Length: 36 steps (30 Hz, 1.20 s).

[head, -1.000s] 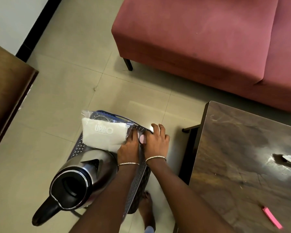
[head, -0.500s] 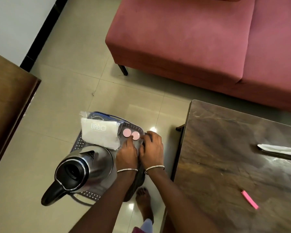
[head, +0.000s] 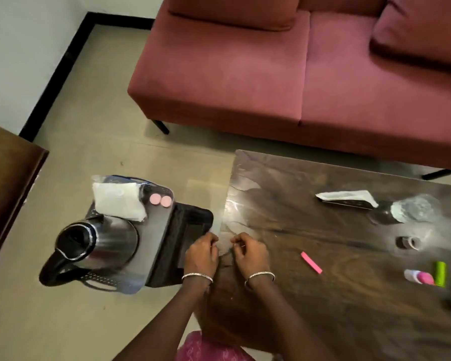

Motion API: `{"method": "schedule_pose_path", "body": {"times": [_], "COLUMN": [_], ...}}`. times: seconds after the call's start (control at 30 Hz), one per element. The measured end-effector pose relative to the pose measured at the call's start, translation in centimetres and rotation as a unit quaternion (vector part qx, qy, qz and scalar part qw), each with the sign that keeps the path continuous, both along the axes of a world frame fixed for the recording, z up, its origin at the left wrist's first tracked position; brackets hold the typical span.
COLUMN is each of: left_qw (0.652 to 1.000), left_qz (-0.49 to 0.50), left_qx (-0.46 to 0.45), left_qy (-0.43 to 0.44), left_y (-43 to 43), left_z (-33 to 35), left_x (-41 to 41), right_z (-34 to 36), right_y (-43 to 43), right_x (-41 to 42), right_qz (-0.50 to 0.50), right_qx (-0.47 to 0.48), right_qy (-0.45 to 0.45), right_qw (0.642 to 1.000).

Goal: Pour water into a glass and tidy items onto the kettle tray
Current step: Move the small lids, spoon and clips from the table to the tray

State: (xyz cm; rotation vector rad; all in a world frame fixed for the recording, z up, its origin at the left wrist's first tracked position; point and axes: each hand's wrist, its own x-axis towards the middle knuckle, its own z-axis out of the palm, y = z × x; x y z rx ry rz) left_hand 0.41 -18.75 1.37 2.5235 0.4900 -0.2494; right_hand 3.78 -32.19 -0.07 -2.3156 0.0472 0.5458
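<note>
**Hands empty at the surface edge, tray part-loaded**

Both hands sit at lower centre of the frame, over the near left corner of the surface (head: pixel 310 295). The left hand (head: pixel 202 252) has its fingers curled loosely inward, and the right hand (head: pixel 250 254) is curled the same way just beside it. Neither grip appears clamped on anything, though the blur makes it hard to rule out something very small between the fingertips.

Left of the hands, on a dark stool (head: pixel 185 230) standing on the floor, lies the tray (head: pixel 156 238). It carries the kettle (head: pixel 97 243) with its lid off or open at its lower left end, a white packet (head: pixel 117 201) at its upper end, and two pink discs (head: pixel 160 199) side by side just right of the packet.

To the right, the surface still holds loose items: a pink strip (head: pixel 311 262) nearest the right hand, a tape roll (head: pixel 408 242) further right, a green tube (head: pixel 439 273) and a small bottle (head: pixel 418 276) at the right edge, and a white wrapper (head: pixel 346 198) toward the upper right. The glass (head: pixel 414 208) lies beside that wrapper, apparently on its side; whether it holds water cannot be told.

By my reading the tidying is under way but well short of done, and nothing confirms the pouring. The pink strip looks the likeliest next pick.
</note>
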Motion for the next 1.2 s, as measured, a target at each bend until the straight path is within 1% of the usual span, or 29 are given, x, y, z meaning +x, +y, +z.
{"method": "schedule_pose_path", "body": {"times": [0.23, 0.47, 0.6, 0.7, 0.83, 0.9, 1.0, 1.13, 1.2], "left_qw": [0.999, 0.993, 0.988, 0.983, 0.972, 0.966, 0.956, 0.946, 0.941], "left_qz": [-0.045, -0.110, -0.145, -0.172, -0.226, -0.242, -0.267, -0.294, -0.308], "left_qx": [0.012, -0.025, -0.031, -0.052, -0.041, -0.050, -0.045, -0.045, -0.042], "left_qy": [0.014, 0.026, 0.031, 0.039, 0.049, 0.073, 0.113, 0.131, 0.132], "left_y": [-12.9, -24.4, -30.7, -35.2, -40.6, -43.1, -46.1, -49.7, -51.3], "left_z": [2.3, 2.1, 1.5, 0.9, -0.5, -1.3, -2.5, -4.1, -4.6], "left_x": [-2.0, -2.7, -1.8, -0.6, 1.3, 2.2, 3.5, 5.3, 6.3], "right_z": [1.6, 1.4, 1.4, 1.0, 0.1, -0.7, -1.7, -3.0, -4.0], "right_y": [-13.1, -26.6, -33.9, -39.0, -45.3, -48.1, -51.5, -55.5, -56.9], "right_x": [-4.4, -7.3, -7.8, -8.0, -7.9, -7.6, -6.7, -4.8, -3.8], "right_qz": [-0.080, -0.179, -0.233, -0.265, -0.324, -0.343, -0.376, -0.406, -0.406], "right_qx": [0.015, 0.001, -0.005, -0.016, -0.015, -0.019, -0.051, -0.142, -0.155], "right_qy": [0.036, 0.052, 0.049, 0.037, 0.017, 0.013, 0.005, -0.050, -0.060], "right_qw": [0.996, 0.982, 0.971, 0.963, 0.946, 0.939, 0.925, 0.902, 0.899]}}
